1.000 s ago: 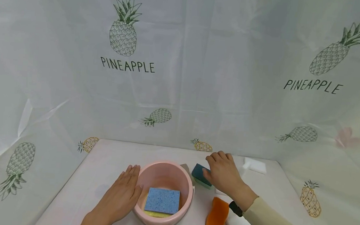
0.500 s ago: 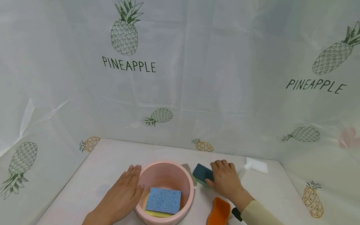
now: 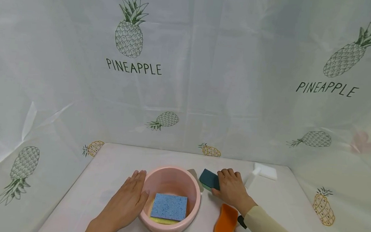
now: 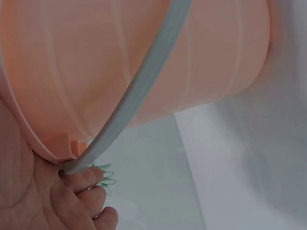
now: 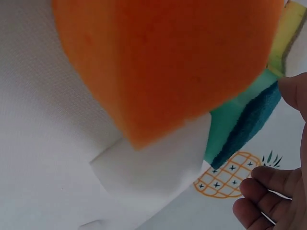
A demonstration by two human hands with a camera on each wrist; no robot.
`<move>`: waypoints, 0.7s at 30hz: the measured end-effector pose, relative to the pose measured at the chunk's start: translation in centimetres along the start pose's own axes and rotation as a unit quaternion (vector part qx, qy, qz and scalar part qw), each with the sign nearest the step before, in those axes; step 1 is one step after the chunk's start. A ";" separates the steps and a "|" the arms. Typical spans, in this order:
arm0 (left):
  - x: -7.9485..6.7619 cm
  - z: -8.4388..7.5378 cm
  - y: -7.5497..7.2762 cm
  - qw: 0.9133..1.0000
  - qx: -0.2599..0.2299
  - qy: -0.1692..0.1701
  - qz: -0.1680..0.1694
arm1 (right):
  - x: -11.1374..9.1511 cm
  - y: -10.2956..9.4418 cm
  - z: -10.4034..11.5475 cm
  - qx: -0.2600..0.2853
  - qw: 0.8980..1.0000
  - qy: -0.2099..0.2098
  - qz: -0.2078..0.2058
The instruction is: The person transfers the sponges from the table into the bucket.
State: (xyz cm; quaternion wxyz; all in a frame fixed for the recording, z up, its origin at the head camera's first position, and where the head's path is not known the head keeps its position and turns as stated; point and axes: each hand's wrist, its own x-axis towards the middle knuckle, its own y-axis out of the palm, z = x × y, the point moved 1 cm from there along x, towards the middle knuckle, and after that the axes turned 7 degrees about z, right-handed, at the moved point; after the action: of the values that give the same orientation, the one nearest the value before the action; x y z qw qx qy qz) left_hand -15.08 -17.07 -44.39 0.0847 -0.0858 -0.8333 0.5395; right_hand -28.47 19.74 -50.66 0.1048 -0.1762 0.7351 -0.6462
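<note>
A pink bucket [image 3: 196,203] stands at the front middle, a blue speckled sponge [image 3: 168,206] lying over a yellow one [image 3: 162,221] inside it. My left hand [image 3: 126,201] lies flat along the bucket's left side, thumb at the rim. In the left wrist view its fingers are beside the end of the grey bail handle [image 4: 139,91]. Right of the bucket is a green scouring sponge [image 3: 208,178] with a dark teal top. My right hand [image 3: 232,187] is at its right end, thumb near side, fingers beyond; in the right wrist view the fingertips stand apart from the sponge.
An orange wavy sponge [image 3: 225,225] lies right of the bucket, by a black-ended thing [image 3: 242,222] partly under the right forearm. At the back right lie a white block [image 3: 265,171] and a white narrow object [image 3: 253,176]. A beige flat piece [image 3: 193,174] shows behind the bucket.
My right hand has drawn back from above the scouring sponge and come down at its right end. The sponge and my left hand have kept their places.
</note>
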 end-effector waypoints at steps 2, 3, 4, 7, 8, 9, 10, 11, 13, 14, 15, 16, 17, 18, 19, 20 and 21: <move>0.0 0.0 0.0 1.000 0.000 0.000 0.001 | 0.2 0.3 -0.1 0.002 1.000 0.002 0.003; 0.0 0.1 0.0 1.000 0.001 0.001 0.001 | 0.3 0.4 -0.1 0.002 1.000 0.003 0.005; 0.0 0.1 0.1 1.000 0.001 0.001 0.001 | 0.4 0.5 -0.1 0.001 1.000 0.004 0.007; 0.0 0.1 0.1 1.000 0.002 0.001 0.000 | 0.6 0.8 -0.2 0.000 1.000 0.006 0.016; 0.1 0.1 0.1 1.000 0.002 0.000 0.000 | 0.7 0.9 -0.2 0.000 1.000 0.006 0.019; 0.0 0.1 0.1 1.000 0.002 0.000 0.000 | 0.8 1.0 -0.2 0.001 1.000 0.006 0.022; 0.0 0.1 0.1 1.000 0.002 -0.001 0.000 | 0.8 1.0 -0.2 0.004 1.000 0.007 0.024; 0.0 0.1 0.1 1.000 0.002 -0.001 -0.001 | 0.8 1.0 -0.3 0.007 1.000 0.009 0.028; 0.0 0.1 0.1 1.000 0.003 -0.002 0.000 | 1.0 1.1 -0.4 0.013 0.999 0.013 0.034; 0.0 0.1 0.1 1.000 0.003 -0.002 0.000 | 1.0 1.2 -0.4 0.016 0.999 0.015 0.036; 0.0 0.1 0.1 1.000 0.003 -0.003 0.000 | 1.1 1.2 -0.4 0.019 0.999 0.017 0.040; 0.0 0.1 0.1 1.000 0.003 -0.003 0.000 | 1.1 1.3 -0.4 0.022 0.999 0.019 0.044; 0.0 0.1 0.1 1.000 0.003 -0.003 0.000 | 1.1 1.3 -0.5 0.025 0.998 0.021 0.047; 0.0 0.1 0.0 1.000 0.003 -0.003 0.000 | 1.2 1.4 -0.5 0.030 0.998 0.022 0.049; 0.0 0.1 0.0 1.000 0.003 -0.003 0.000 | 1.2 1.5 -0.5 0.035 0.998 0.024 0.052; 0.0 0.1 0.0 1.000 0.003 -0.003 0.000 | 1.2 1.5 -0.5 0.040 0.997 0.025 0.054; 0.0 0.1 0.0 1.000 0.002 -0.002 0.000 | 1.2 1.6 -0.6 0.047 0.997 0.027 0.055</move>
State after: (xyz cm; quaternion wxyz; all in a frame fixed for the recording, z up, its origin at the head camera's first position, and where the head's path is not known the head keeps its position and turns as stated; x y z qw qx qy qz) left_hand -15.13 -17.11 -44.44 0.0827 -0.0845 -0.8323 0.5416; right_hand -30.01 19.91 -52.03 0.1287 -0.1133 0.7152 -0.6776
